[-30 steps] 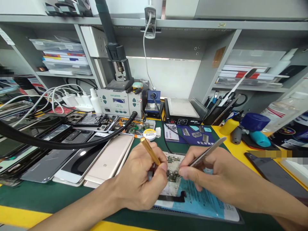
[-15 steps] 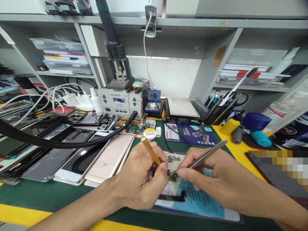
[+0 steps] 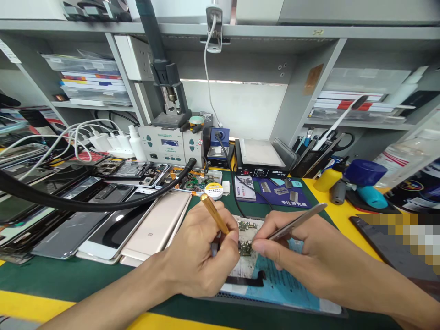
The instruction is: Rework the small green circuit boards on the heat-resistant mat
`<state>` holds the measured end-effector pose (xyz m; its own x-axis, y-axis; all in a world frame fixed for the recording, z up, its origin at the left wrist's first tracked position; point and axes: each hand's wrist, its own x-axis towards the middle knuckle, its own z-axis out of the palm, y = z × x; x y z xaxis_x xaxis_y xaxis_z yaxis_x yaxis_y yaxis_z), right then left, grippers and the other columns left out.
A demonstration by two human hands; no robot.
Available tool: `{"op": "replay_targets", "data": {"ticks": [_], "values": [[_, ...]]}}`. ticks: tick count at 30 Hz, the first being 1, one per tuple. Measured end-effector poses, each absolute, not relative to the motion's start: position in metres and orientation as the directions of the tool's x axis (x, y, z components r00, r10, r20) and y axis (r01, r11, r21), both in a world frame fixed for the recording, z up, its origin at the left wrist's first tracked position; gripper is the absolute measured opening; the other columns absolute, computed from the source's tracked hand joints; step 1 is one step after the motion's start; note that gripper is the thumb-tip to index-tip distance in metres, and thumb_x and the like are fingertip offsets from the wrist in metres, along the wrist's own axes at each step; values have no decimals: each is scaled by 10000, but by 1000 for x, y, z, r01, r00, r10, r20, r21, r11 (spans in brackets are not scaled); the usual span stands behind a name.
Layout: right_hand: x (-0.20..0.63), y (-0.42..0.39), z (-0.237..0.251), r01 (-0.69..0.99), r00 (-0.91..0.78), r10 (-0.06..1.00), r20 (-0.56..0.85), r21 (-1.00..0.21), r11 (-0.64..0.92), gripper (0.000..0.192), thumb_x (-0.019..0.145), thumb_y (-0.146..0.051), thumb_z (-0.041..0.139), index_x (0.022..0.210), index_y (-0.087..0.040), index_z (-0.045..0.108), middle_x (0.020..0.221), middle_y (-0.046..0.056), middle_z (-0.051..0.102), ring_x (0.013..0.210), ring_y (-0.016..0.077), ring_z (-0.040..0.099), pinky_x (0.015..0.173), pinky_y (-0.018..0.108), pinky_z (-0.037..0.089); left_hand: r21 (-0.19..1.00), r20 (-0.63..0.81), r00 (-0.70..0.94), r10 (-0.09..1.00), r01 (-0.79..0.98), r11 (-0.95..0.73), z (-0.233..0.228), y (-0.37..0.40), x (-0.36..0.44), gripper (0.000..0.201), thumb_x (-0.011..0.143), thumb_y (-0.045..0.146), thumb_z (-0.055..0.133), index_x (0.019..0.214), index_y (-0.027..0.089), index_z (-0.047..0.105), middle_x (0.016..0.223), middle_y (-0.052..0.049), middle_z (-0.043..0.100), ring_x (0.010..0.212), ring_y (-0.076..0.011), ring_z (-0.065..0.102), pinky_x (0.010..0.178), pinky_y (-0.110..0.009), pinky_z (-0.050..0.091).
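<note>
Two hands meet over the mat at centre: left hand clamps a gold tool pen-style, tip down by the small board; right hand pinches tweezers shut-fisted, their points touching that board. Phones lie just left, solder station behind.

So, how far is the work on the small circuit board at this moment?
Done: the phone lies opened on the green mat, its small circuit board exposed. In hand: the left hand holds a gold-handled tool and the right hand holds metal tweezers, both tips at the board. Left: the board is uncovered and the phone not closed; what sits at the tips is too small to tell.
</note>
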<state>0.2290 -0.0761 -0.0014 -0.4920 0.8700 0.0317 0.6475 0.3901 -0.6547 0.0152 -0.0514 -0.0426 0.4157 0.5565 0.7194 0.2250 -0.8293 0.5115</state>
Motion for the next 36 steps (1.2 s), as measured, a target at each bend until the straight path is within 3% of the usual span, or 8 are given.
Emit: {"op": "replay_targets", "data": {"ticks": [36], "values": [[224, -77, -6, 602, -505, 861, 59, -691, 400, 240, 1022, -333, 529, 820, -244, 620, 704, -44, 586, 623, 133, 527, 563, 242, 405, 513, 723, 411, 555, 219, -830, -45, -50, 15, 121, 818, 91, 489, 735, 134, 566, 634, 17, 498, 607, -113, 456, 620, -284, 358]]}}
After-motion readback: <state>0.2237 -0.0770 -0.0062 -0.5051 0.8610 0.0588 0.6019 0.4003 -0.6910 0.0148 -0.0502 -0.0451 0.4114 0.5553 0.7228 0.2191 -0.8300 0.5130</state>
